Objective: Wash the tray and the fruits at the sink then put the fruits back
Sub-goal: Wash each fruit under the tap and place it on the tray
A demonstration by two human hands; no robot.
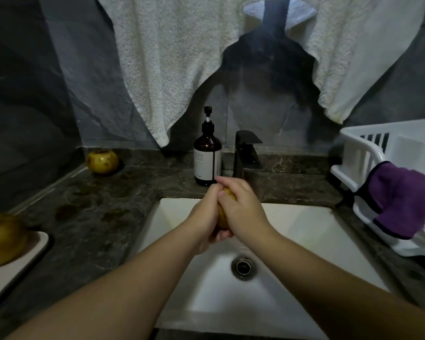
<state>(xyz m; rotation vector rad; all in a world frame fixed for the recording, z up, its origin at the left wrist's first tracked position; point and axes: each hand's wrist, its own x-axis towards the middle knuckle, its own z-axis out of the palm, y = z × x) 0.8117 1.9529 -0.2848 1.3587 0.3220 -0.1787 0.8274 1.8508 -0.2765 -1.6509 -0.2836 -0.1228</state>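
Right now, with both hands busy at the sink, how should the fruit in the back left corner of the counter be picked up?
Grip the corner fruit round its widest middle, coming from above: it sits upright and alone on the counter, dimpled top up, walls close behind.

The sink (304, 231) is set into the bench (96, 217), with the faucet (246, 153) behind it and a pump bottle (207, 155) just left of the faucet. One fruit (102, 161) sits on the bench at the far left corner. Another fruit (4, 239) lies on the tray (17, 271) at the near left. A rack (368, 153) stands right of the sink, a cloth (407, 200) draped over its rim. Towels (169, 57) hang on the wall behind.
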